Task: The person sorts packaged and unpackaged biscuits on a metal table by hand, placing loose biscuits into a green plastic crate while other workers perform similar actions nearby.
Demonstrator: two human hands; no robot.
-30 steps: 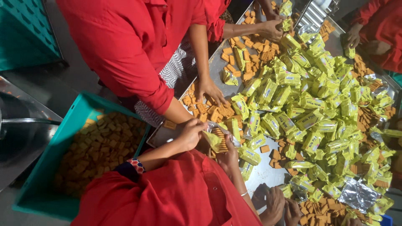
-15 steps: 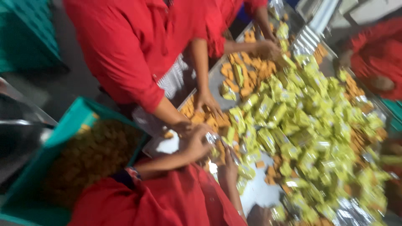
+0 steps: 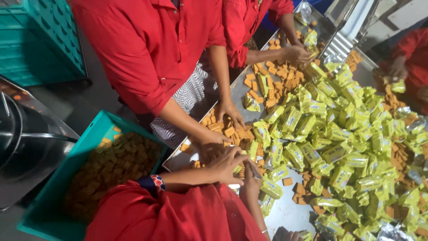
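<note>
My left hand, with a beaded band at the wrist, and my right hand meet at the near edge of a metal table. Both grip a small yellow-green packet between them, and my fingers hide most of it. A large heap of yellow-green packets covers the table to the right. Loose orange biscuits lie just beyond my hands.
A teal crate full of orange biscuits stands left of my arms. A co-worker in red has both hands on biscuits close to mine. Another person's hand works farther along, and a third person's hand is at the right. Stacked teal crates stand at the upper left.
My hands stay together on the packet at the table edge. The view has swung slightly, and the co-worker's near hand has slid closer to mine.
</note>
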